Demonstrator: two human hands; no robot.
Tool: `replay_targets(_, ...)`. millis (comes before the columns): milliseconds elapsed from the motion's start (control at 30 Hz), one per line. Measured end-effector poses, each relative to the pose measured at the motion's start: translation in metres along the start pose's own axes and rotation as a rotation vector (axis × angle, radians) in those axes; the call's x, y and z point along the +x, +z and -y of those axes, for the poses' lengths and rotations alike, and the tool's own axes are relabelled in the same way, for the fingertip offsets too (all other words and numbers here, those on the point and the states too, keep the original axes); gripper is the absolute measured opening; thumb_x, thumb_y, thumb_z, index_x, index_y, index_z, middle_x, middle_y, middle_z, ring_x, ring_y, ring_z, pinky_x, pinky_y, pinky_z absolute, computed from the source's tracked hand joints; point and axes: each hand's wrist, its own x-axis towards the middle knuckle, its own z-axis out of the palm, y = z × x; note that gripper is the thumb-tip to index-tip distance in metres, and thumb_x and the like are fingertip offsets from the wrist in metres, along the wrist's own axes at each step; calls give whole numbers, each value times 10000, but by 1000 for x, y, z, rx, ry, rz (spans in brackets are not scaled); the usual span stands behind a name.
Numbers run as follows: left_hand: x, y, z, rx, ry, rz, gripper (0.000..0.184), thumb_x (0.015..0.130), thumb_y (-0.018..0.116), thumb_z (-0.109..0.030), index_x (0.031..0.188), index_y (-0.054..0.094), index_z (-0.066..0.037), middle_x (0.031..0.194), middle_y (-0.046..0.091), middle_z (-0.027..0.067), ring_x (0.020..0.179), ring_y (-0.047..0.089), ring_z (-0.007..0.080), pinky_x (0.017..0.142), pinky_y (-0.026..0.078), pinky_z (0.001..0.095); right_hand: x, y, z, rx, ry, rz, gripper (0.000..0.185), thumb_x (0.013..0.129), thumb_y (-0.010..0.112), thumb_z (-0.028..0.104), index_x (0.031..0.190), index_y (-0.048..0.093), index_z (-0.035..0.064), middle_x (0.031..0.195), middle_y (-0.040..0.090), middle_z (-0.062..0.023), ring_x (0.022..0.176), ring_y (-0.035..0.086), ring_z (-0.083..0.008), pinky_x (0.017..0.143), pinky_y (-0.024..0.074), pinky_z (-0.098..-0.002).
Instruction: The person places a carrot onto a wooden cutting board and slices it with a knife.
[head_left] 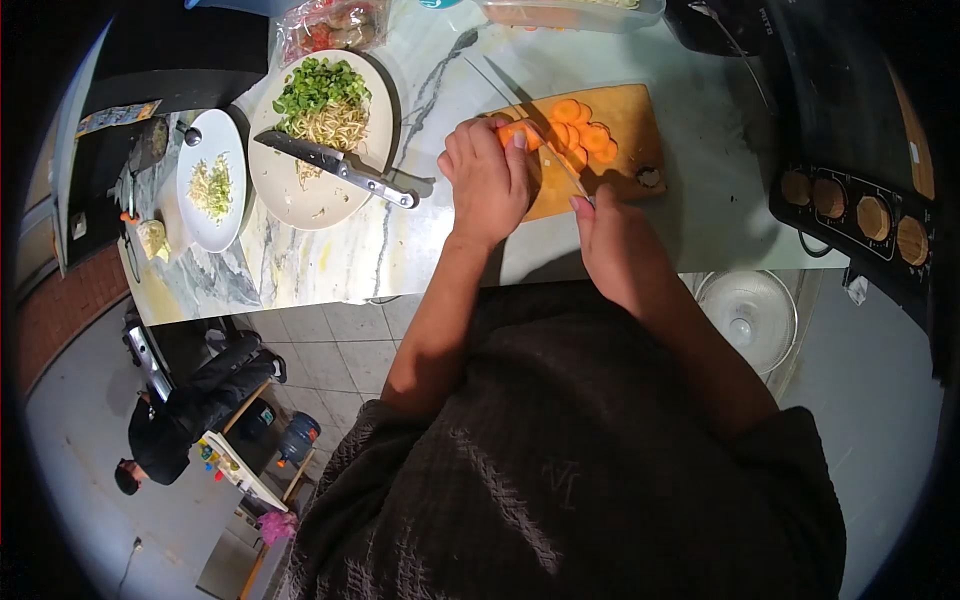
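Note:
My left hand (487, 180) is closed round an orange carrot (518, 134) on the wooden cutting board (630, 115). In my right hand (620, 245) is the handle end of a kitchen knife (568, 173). Its long blade runs up and to the left, close against the cut side of the carrot. My fingers hide most of the knife's handle. Round carrot slices (596, 138) lie overlapping on the board, just right of the blade.
Left of the board, a beige plate (330, 205) holds chopped greens, bean sprouts and a second knife (340, 170). Beyond stands a white oval plate (213, 235) with chopped bits. A stove's knobs (872, 217) are at right. A person (165, 430) is in the background.

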Motion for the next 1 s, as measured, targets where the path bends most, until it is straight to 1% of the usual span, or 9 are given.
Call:
replay_targets(67, 2, 0, 1, 20, -14, 11, 263, 965, 508, -229, 1129, 517, -24, 1115, 522, 140, 1053, 457, 316, 901, 300, 435, 5, 2, -4, 28, -77, -29, 363, 1011, 463, 321, 956, 505, -36, 797, 639, -303, 794, 641, -470, 696, 497, -551)
replay_targets(300, -12, -2, -3, 26, -14, 3, 278, 965, 513, -236, 1134, 510, -15, 1127, 510, 153, 1050, 449, 329, 896, 297, 438, -3, -1, -9, 6, -130, -25, 357, 1007, 471, 317, 953, 506, -34, 775, 638, -295, 770, 634, -480, 671, 496, -551)
replay_targets(433, -27, -1, -5, 44, -40, -15, 292, 964, 511, -225, 1151, 491, -1, 1147, 491, 181, 1068, 441, 349, 904, 300, 450, -9, -2, -7, -5, -72, 25, 337, 1000, 489, 306, 943, 509, -26, 757, 638, -286, 757, 635, -478, 662, 498, -548)
replay_targets(500, -26, 0, -2, 28, 2, -30, 285, 962, 513, -211, 1155, 489, -3, 1147, 495, 183, 1064, 442, 347, 907, 300, 458, -8, 2, -9, -3, -63, 36, 331, 998, 494, 302, 940, 510, -24, 753, 638, -284, 755, 635, -478, 663, 499, -548)
replay_targets(600, -26, 3, -1, 51, -3, -38, 282, 959, 517, -200, 1160, 485, -5, 1147, 498, 180, 1064, 444, 347, 909, 301, 460, -6, 8, -15, 42, -109, -37, 315, 1003, 491, 272, 924, 501, -32, 723, 617, -287, 732, 601, -495, 639, 464, -553)
replay_targets(667, -28, 2, -1, 46, 2, -35, 281, 959, 515, -200, 1159, 485, -5, 1145, 500, 179, 1063, 444, 348, 909, 301, 460, -6, 5, -17, -13, -90, 19, 333, 997, 497, 309, 937, 515, -18, 747, 640, -279, 748, 641, -468, 667, 507, -540)
replay_targets(767, -25, 1, -1, 41, 10, -42, 278, 958, 513, -201, 1153, 487, -5, 1143, 503, 178, 1062, 444, 348, 908, 300, 461, -13, -9, -15, -6, -135, 29, 340, 994, 502, 318, 934, 517, -17, 741, 642, -272, 742, 645, -465, 667, 512, -534)
replay_targets(900, -26, 3, 0, 44, -2, -38, 280, 958, 508, -209, 1147, 488, -4, 1141, 504, 176, 1062, 446, 345, 908, 298, 460, -7, 2, -17, -58, -100, 25, 338, 993, 507, 314, 929, 518, -18, 732, 640, -269, 730, 645, -464, 651, 512, -534)
replay_targets(1000, -25, 3, 1, 58, -14, -36, 271, 991, 473, -225, 1140, 495, 1, 1129, 520, 167, 1074, 446, 330, 926, 294, 440, -4, 9, -20, 18, -191, -90, 302, 996, 506, 250, 904, 489, -38, 691, 605, -289, 692, 599, -492, 594, 462, -544)
